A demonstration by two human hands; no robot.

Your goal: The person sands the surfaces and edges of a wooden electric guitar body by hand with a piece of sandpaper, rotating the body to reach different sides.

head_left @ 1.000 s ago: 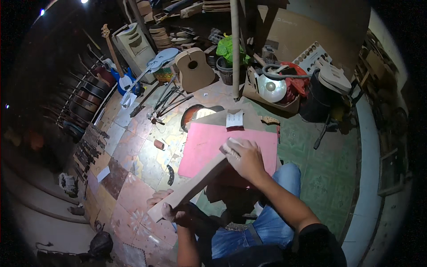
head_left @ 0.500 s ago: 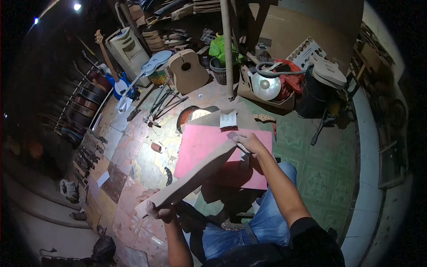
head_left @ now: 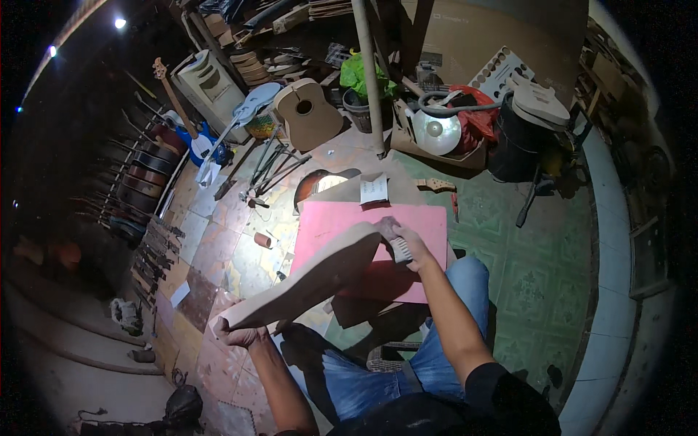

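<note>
Tipping over, the pale slab (head_left: 313, 285) now slants near-left to far-right, rim (head_left: 320, 261) seemingly better exposed; left hand (head_left: 241, 334) clutches its near end, right hand (head_left: 413, 244) curls round a ridged block (head_left: 400, 251).

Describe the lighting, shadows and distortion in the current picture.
In the head view, a lamp glares at upper left and the racked guitars sit in dimness; in the head view, shadow darkens the near part of the pink board, beside the pale wooden workpiece; in the head view, the white tiled strip bows along the right.
</note>
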